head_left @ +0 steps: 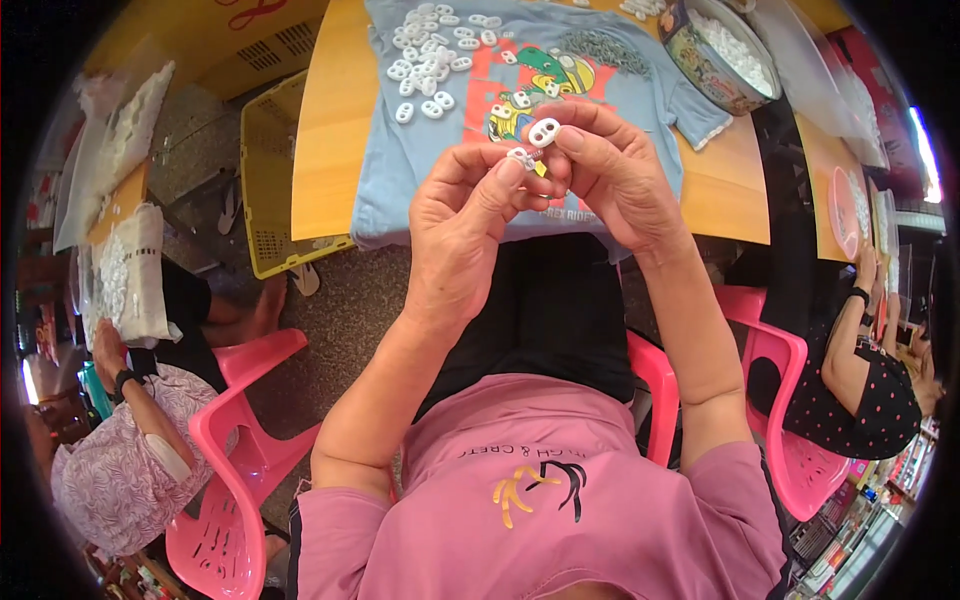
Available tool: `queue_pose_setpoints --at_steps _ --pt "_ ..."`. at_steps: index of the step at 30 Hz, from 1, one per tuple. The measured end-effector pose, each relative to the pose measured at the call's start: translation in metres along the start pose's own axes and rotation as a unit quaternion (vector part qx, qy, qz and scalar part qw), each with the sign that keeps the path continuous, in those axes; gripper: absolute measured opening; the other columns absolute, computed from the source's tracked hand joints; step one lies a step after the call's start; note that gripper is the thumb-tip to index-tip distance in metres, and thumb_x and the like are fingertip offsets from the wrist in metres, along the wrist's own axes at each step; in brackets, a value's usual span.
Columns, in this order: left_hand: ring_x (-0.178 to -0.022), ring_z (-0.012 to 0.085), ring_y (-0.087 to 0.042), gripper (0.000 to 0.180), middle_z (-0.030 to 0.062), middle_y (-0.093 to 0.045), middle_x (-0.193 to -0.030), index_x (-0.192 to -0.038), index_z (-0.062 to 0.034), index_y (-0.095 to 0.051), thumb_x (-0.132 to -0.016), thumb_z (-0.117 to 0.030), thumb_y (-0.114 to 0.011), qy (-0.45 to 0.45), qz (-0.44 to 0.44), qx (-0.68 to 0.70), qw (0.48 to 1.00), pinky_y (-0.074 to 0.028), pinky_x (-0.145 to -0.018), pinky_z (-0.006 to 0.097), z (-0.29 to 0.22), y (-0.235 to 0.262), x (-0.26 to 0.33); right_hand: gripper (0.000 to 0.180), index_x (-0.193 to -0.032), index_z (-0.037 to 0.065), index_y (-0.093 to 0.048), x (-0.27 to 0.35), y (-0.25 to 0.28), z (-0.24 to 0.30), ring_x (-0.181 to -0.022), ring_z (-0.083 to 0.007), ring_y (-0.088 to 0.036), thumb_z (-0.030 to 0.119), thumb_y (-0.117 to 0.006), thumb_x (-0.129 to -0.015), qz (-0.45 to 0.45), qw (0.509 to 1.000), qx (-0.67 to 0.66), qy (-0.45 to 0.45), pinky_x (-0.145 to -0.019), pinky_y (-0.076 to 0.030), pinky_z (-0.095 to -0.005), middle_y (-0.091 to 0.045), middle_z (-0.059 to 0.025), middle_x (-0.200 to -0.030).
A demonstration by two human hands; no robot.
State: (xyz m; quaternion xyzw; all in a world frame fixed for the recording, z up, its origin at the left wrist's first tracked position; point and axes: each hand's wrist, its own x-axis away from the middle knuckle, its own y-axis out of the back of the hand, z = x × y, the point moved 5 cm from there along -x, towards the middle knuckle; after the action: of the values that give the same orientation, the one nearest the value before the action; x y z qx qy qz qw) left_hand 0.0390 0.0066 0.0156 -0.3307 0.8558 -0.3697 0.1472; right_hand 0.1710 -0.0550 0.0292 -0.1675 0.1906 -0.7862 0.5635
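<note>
Over the near edge of a blue T-shirt [410, 190] spread on the table, my two hands meet with fingers curled. Between thumb and fingers, my right hand [625, 175] pinches a white oval two-hole cord-lock piece [543, 132]. Pinched in my left hand [455, 215] is a smaller white plastic piece [520, 157], partly hidden by the thumb. A tiny coiled spring [537, 155] shows between the two pieces; which hand bears it I cannot tell. Beyond my hands, several white two-hole pieces [425, 65] lie loose on the shirt, with a heap of small grey metal springs [605, 50] to their right.
A round patterned tin [690, 62] of small white parts stands at the far right of the wooden table [325, 130]. On the floor at left is a yellow plastic crate [262, 225]. People sit on both sides, by pink chairs [235, 430].
</note>
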Motion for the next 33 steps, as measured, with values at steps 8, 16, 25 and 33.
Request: queue_pose_setpoints --at_steps 8,16,25,33 --pt "-0.085 0.0186 -0.067 0.016 0.0134 -0.067 -0.094 -0.106 0.0020 -0.057 -0.095 -0.008 -0.061 0.003 -0.004 -0.013 1.000 -0.055 -0.079 0.032 0.002 -0.002 0.003 0.027 -0.116 -0.002 -0.063 0.015 -0.003 0.003 -0.076 -0.0082 -0.059 0.008 -0.064 -0.091 -0.048 0.994 0.084 0.058 -0.069 -0.051 -0.0244 -0.065 -0.0048 -0.092" --pt "-0.083 0.0169 -0.066 0.015 0.0106 -0.066 -0.093 -0.104 0.0017 -0.058 -0.094 -0.008 -0.062 0.006 -0.027 -0.046 0.999 -0.056 -0.077 0.031 0.002 0.002 0.003 0.026 -0.114 -0.004 -0.064 0.023 -0.011 0.010 -0.076 -0.0085 -0.059 0.009 -0.065 -0.092 -0.050 0.964 0.248 0.075 -0.067 -0.050 -0.0223 -0.067 -0.0053 -0.095" --pt "-0.082 0.0152 -0.065 0.016 0.0085 -0.066 -0.093 -0.103 0.0009 -0.058 -0.094 -0.011 -0.063 0.018 -0.035 -0.066 0.997 -0.055 -0.076 0.030 0.003 0.002 0.004 0.027 -0.112 -0.004 -0.064 0.026 -0.008 0.007 -0.071 -0.0069 -0.059 0.012 -0.068 -0.090 -0.101 0.976 0.190 0.013 -0.059 -0.050 -0.0219 -0.067 -0.0053 -0.091" --pt "-0.076 0.0125 -0.062 0.017 0.0061 -0.064 -0.088 -0.102 -0.0007 -0.058 -0.093 -0.014 -0.065 0.016 -0.048 -0.070 0.996 -0.051 -0.071 0.026 0.004 0.006 0.005 0.028 -0.112 -0.003 -0.061 0.027 -0.014 0.005 -0.067 -0.0078 -0.059 0.010 -0.069 -0.089 -0.128 0.985 0.111 0.035 -0.057 -0.051 -0.0225 -0.065 -0.0062 -0.090"
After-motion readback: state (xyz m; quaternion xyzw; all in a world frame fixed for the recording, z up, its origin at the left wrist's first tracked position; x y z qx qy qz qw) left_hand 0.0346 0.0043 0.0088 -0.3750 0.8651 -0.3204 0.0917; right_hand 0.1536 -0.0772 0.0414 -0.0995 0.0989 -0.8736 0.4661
